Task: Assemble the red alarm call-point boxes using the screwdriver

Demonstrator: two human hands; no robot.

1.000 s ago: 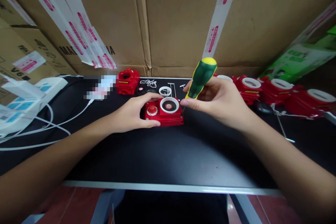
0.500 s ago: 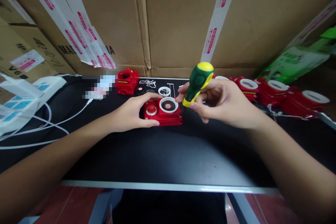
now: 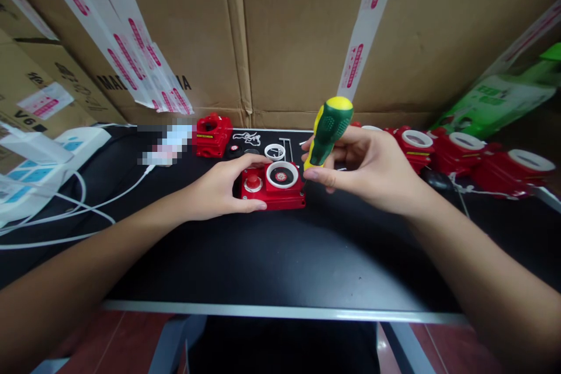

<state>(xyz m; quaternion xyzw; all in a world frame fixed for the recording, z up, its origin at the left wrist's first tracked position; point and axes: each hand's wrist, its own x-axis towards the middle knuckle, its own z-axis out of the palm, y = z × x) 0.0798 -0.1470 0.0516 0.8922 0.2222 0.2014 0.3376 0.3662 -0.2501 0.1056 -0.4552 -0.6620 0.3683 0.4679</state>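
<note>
A red box-shaped device (image 3: 280, 198) with a red push button and a white-ringed round opening lies on the black table. My left hand (image 3: 228, 187) grips its left end, thumb along the near side and fingers over the far side. In my right hand (image 3: 363, 166) is a screwdriver (image 3: 332, 128) with a green and yellow handle, pinched low on the handle and tilted. Its tip points down at the device's right edge, near a corner screw; the shaft is hard to make out. Just behind the device lie a loose white ring (image 3: 274, 152) and a metal T-shaped piece (image 3: 286, 149).
Another red housing (image 3: 212, 135) stands at the back left, beside a phone (image 3: 169, 146) on a white cable. A power strip (image 3: 48, 169) lies at far left. Several red devices (image 3: 512, 172) line the right, before a green bottle (image 3: 495, 99). Cardboard boxes (image 3: 289, 29) wall the back.
The screwdriver handle has shifted slightly left and up, and my right hand's fingers have changed position around it. My left hand and the red device stay almost where they were.
</note>
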